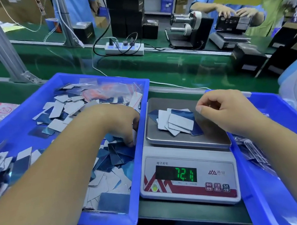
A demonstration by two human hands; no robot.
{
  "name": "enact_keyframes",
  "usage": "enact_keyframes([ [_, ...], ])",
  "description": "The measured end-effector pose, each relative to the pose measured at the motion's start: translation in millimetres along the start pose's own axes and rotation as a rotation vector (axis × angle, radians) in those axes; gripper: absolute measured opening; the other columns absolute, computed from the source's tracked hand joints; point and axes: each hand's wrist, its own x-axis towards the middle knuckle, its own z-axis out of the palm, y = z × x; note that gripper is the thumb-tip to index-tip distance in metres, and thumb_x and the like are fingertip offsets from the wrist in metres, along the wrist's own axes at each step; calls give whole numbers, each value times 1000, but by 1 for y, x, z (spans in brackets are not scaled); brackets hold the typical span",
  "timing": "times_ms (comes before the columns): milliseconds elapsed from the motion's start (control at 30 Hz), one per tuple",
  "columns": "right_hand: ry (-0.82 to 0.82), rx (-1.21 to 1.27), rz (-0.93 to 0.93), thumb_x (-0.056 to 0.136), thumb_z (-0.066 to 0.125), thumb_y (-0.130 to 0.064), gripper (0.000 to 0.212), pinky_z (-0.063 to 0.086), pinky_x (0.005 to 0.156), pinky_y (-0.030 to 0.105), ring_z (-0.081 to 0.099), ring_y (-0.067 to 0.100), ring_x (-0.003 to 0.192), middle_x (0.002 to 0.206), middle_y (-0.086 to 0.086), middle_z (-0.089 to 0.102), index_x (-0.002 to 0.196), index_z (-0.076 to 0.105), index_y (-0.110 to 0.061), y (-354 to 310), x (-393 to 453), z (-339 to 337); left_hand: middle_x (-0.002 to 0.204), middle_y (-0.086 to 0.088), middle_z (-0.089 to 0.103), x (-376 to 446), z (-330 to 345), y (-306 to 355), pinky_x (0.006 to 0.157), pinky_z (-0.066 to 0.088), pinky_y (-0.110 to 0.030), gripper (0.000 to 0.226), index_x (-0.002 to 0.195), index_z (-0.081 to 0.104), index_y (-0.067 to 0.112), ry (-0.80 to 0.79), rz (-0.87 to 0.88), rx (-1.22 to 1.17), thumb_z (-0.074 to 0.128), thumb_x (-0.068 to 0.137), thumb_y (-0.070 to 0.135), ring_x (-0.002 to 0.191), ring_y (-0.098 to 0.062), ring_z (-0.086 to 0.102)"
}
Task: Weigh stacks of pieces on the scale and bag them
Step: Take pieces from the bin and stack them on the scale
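Lying fanned on the scale [186, 141] pan, display reading 72.1: a small stack of pieces [176, 121]. Hovering just right of that stack, fingers curled, holding nothing visible: right hand [223, 108]. Reaching into the left blue bin [134, 195] of loose pieces [57, 112], pinching a few near its right wall: left hand [121, 122].

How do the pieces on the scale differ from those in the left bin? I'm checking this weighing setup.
The pieces on the scale form one small overlapping pile; the pieces in the left bin are a large loose scatter. The left hand reaches into the bin's; the scale's lie untouched below the right hand. Both mix blue and grey faces.
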Motion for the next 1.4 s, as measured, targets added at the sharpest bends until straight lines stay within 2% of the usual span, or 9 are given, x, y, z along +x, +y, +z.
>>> enact_keyframes([
  [233, -2, 9, 2, 88, 66, -22, 19, 37, 55, 11, 51, 2, 61, 63, -15, 61, 72, 66, -31, -1, -1, 1, 62, 13, 60, -4, -6, -10, 64, 45, -31, 23, 82, 65, 31, 97, -20, -204, 84, 70, 26, 66, -15, 56],
  [333, -4, 6, 1, 88, 66, -22, 18, 37, 56, 11, 52, 1, 62, 64, -14, 62, 72, 66, -31, 0, -1, 1, 75, 9, 61, -3, -9, -12, 61, 39, -27, 9, 81, 65, 25, 162, -42, -216, 74, 82, 22, 69, -16, 53],
  [467, -1, 4, -3, 88, 65, -23, 18, 37, 56, 12, 52, 4, 64, 66, -17, 63, 72, 66, -31, 0, 0, -1, 69, 13, 66, -5, -19, -12, 53, 42, -24, 11, 73, 65, 28, 578, -18, -581, 65, 84, 28, 65, -9, 58],
  [600, 22, 18, -7, 89, 66, -22, 20, 37, 57, 10, 52, 3, 63, 68, -25, 61, 72, 65, -32, 1, 0, -2, 71, 14, 62, -9, -15, 23, 60, 39, -17, 14, 75, 63, 25, 858, 346, -618, 69, 86, 19, 63, -3, 50],
  [900, 20, 16, 7, 88, 68, -21, 19, 36, 57, 10, 52, 2, 62, 67, -26, 60, 73, 66, -31, 2, 1, -3, 88, 11, 63, -4, 2, 57, 70, 42, -17, 12, 94, 78, 28, 576, 624, -360, 69, 90, 36, 79, -2, 55],
  [1033, 0, 10, 24, 88, 67, -23, 19, 35, 57, 15, 52, 1, 63, 65, -21, 61, 71, 66, -32, 1, 1, -3, 76, 27, 62, -3, -5, 49, 62, 38, -8, 10, 91, 73, 28, 654, 489, -542, 65, 93, 24, 74, 5, 56],
  [1133, -47, 19, 58, 87, 68, -32, 9, 37, 62, 19, 54, -2, 70, 73, -19, 63, 78, 67, -34, -2, 4, -1, 92, 17, 62, 1, -13, 43, 57, 35, -10, 8, 100, 66, 34, 601, 259, -583, 63, 93, 33, 69, 6, 53],
  [1300, -237, -62, 106, 76, 68, -61, 49, 37, 75, 13, 50, -9, 92, 112, -20, 55, 117, 60, -37, -10, 15, -1, 130, 10, 41, -5, -27, 40, 92, 46, -32, 92, 142, 42, 36, 175, 117, -367, 60, 66, 84, 113, -13, 51],
  [1400, -376, -121, 140, 68, 73, -68, 69, 44, 82, 21, 54, 2, 102, 118, -14, 54, 126, 56, -33, -17, 22, -2, 126, 9, 38, -7, -30, 46, 99, 45, -41, 101, 134, 44, 34, 56, 114, -158, 57, 53, 93, 114, -18, 50],
])
